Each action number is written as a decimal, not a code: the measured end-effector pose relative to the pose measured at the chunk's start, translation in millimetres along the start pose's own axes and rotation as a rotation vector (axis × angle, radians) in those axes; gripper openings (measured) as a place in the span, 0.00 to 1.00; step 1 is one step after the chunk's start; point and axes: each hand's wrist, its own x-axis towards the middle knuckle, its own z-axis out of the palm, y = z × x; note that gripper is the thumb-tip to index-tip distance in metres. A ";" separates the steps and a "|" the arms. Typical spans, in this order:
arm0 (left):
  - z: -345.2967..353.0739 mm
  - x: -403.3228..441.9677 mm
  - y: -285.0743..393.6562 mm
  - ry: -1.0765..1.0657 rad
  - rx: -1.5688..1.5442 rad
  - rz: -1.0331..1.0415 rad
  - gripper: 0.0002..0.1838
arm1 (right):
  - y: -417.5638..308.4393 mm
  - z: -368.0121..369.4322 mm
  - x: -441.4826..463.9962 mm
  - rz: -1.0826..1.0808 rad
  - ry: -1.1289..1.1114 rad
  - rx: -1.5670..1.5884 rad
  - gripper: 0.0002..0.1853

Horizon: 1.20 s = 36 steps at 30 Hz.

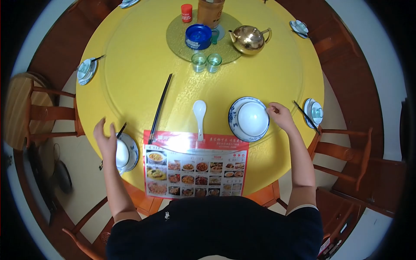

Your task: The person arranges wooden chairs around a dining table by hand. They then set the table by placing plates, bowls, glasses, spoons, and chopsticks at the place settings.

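My left hand (105, 136) is raised at the table's left side, thumb and fingers apart, with nothing in it. Partly behind its wrist is a white bowl (122, 154) on a blue-and-white plate (134, 148). On the right, a second white bowl (253, 118) rests on a blue-patterned plate (234, 113). My right hand (280, 116) has its fingers curled together at that plate's right rim. Between my hands lie a white spoon (199, 112) and a pair of black chopsticks (160, 108); their near ends overlap a red-bordered picture menu (196, 167).
A glass turntable (177, 41) carries a blue ashtray (199, 38), a golden teapot (250, 40) and a red container (186, 13). Two green glasses (206, 63) stand at its near edge. Other place settings (87, 70) and wooden chairs (342, 151) surround the yellow table (130, 56).
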 end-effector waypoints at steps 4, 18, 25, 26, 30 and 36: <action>-30.9 -65.3 -72.7 -0.011 0.038 -0.375 0.17 | 10.5 10.0 -29.5 0.110 0.022 0.306 0.13; -10.4 -120.1 -112.4 -0.250 -0.701 -1.018 0.13 | 19.5 33.3 -36.2 0.200 0.043 0.470 0.08; -28.9 -124.4 -96.1 -0.174 -0.726 -0.874 0.12 | 12.6 32.0 -39.7 0.226 0.114 0.503 0.08; -35.0 -120.4 -84.7 -0.188 -0.731 -0.866 0.12 | 16.9 34.6 -38.8 0.216 0.111 0.518 0.09; -61.8 -85.6 6.9 -0.260 -0.758 -0.688 0.12 | 23.3 36.1 -37.5 0.208 0.078 0.505 0.13; 21.8 -44.8 159.4 -0.728 -0.896 -0.327 0.13 | 30.0 39.7 -38.9 0.209 0.083 0.589 0.14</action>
